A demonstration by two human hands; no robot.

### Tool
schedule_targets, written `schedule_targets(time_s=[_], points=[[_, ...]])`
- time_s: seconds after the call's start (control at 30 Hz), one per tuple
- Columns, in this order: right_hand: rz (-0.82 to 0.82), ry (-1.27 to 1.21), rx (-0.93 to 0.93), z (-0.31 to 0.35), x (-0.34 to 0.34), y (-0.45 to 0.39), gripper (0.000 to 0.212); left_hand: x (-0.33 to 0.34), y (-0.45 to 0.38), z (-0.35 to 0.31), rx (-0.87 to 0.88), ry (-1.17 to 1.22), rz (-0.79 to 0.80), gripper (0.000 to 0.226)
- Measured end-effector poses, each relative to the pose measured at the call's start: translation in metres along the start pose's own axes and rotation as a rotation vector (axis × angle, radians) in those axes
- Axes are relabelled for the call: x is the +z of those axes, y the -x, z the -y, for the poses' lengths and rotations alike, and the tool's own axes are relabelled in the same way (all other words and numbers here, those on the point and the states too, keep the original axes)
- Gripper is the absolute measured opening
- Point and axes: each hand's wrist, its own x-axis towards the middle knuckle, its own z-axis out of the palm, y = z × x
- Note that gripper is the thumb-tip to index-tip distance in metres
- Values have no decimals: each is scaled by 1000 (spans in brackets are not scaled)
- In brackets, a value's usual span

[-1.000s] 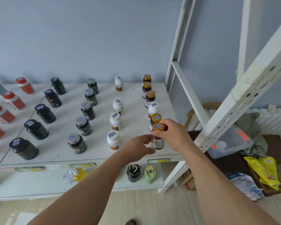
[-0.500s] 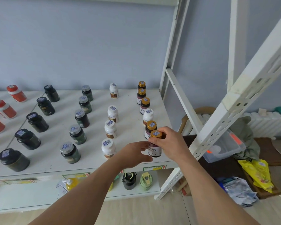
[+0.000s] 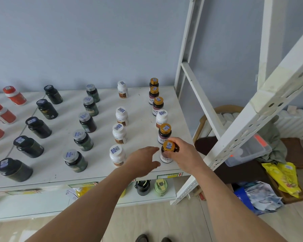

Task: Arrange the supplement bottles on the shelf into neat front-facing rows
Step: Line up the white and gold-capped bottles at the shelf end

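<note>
right hand [image 3: 185,155] grips gold-capped bottle [image 3: 167,152] upright on shelf [image 3: 140,130]; left hand [image 3: 143,160] loosely spread beside it.

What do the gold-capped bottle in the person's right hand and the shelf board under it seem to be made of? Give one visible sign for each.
Gold-capped bottle: probably dark plastic or glass, glossy; the cap looks like metallic-finish plastic, with a soft sheen.
Shelf board: seemingly white-coated board or painted metal, matt, with faint scuffs; which one is unclear.
</note>
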Motion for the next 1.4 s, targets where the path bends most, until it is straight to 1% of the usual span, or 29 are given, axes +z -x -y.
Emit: schedule_targets(time_s=[0.13,0.2,0.3,0.37,0.47,0.57,0.63,0.73,0.87,1.03,1.4], points=[[36,-21,26,-3,-4,-3,59,-3,-6,3,15,0,-16,63],[-21,-60,26,-1,-10,-6,62,-7,-9,3,17,-2,-36,61],[-116,-34,18,11,-24,-21,58,-13,-18,4,-13,9,-82,59],[-101,42,14,19,-31,-36,57,-17,-26,3,-44,42,-117,59],[-26,144,13,27,-34,-56,57,-25,-40,-1,-92,75,-136,60],[61,191,10,27,-30,-70,56,-32,-56,-2,-138,95,-114,61],[92,205,0,23,-26,-77,55,-35,-63,-2,-158,114,-60,62],[56,159,-22,19,-28,-81,53,-38,-67,-5,-135,134,-6,60],[1,177,-73,25,-35,-84,51,-41,-72,-3,-115,235,-15,53],[-37,191,-96,42,-41,-84,51,-56,-71,-3,-76,268,-30,43],[-66,181,-64,56,-44,-80,53,-71,-69,1,-18,241,45,47]])
